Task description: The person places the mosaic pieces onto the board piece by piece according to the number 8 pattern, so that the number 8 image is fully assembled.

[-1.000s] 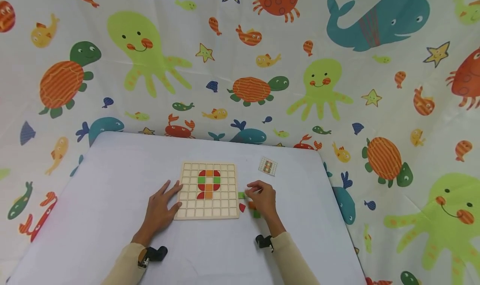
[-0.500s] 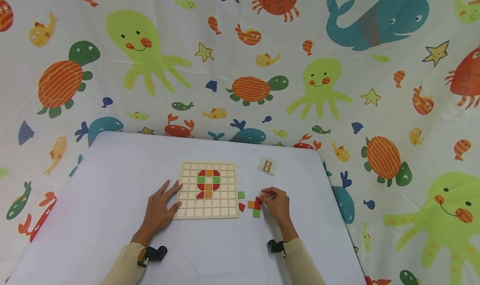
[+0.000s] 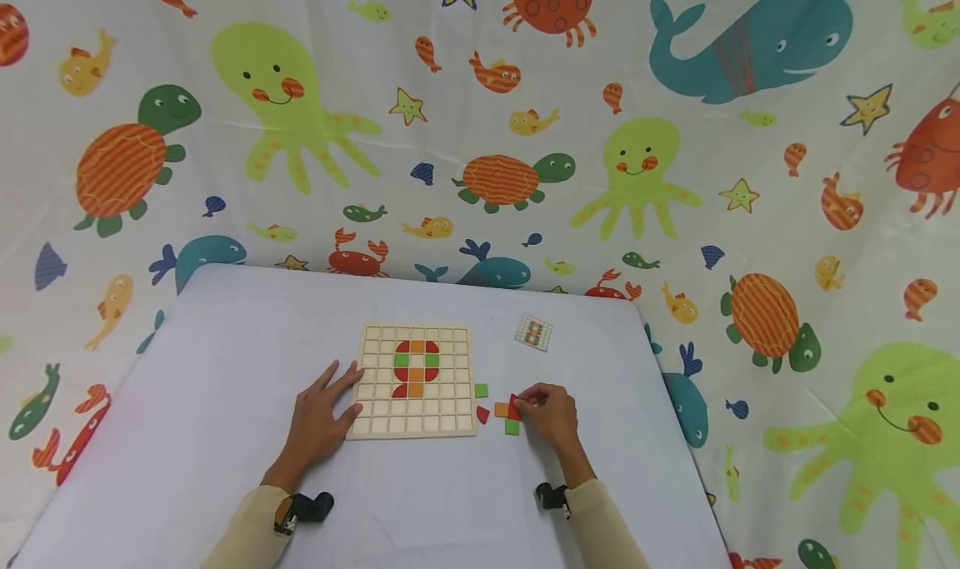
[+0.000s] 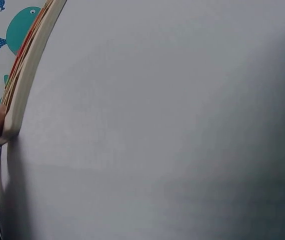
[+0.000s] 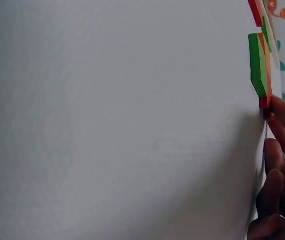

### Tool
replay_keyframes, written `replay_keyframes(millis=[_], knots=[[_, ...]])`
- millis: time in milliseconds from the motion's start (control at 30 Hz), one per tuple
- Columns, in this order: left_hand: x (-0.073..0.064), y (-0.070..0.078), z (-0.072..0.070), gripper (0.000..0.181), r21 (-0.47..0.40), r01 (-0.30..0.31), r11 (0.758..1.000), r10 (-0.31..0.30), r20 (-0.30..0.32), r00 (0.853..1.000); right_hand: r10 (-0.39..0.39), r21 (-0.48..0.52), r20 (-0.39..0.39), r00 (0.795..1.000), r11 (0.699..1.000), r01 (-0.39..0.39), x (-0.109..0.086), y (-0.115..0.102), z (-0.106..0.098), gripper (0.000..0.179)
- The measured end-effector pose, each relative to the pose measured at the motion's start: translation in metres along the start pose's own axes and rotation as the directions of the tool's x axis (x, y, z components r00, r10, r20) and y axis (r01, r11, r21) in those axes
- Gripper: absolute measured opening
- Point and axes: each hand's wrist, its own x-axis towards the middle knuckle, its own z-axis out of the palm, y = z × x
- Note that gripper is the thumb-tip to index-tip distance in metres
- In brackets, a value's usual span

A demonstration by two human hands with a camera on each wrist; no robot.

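Head view, square gridded wooden board (image 3: pixel 442 412), right hand (image 3: pixel 553 416) pinching red piece (image 3: pixel 513 406)

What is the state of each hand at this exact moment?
Left hand: open, touching the wooden board.
Right hand: closed, fingertips pinching a red piece.

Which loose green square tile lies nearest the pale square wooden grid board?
The green square tile just right of the board; the other green tile lies farther right, lower in the head view.
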Motion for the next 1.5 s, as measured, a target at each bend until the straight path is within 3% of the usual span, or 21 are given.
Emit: replay_keyframes(millis=[433,800,1133,1500], knots=[[-0.002,-0.002,0.002,0.062,-0.012,0.010,1.000,-0.010,0.001,1.000,0.001,-0.053,0.052,0.999,0.999,0.001,-0.007,-0.007,0.003,0.013],[-0.001,-0.003,0.003,0.062,-0.012,0.004,1.000,-0.004,0.000,1.000,-0.065,0.125,0.023,0.998,0.990,0.061,-0.008,-0.018,0.013,0.011],[-0.001,-0.003,0.003,0.061,-0.009,0.010,1.000,-0.010,-0.001,1.000,-0.147,0.230,0.040,0.988,0.964,0.134,-0.012,-0.052,0.039,0.007],[-0.001,-0.004,0.004,0.061,-0.015,-0.003,1.000,0.003,-0.021,1.000,-0.197,0.201,0.080,0.977,0.963,0.177,-0.011,-0.086,0.072,0.011]])
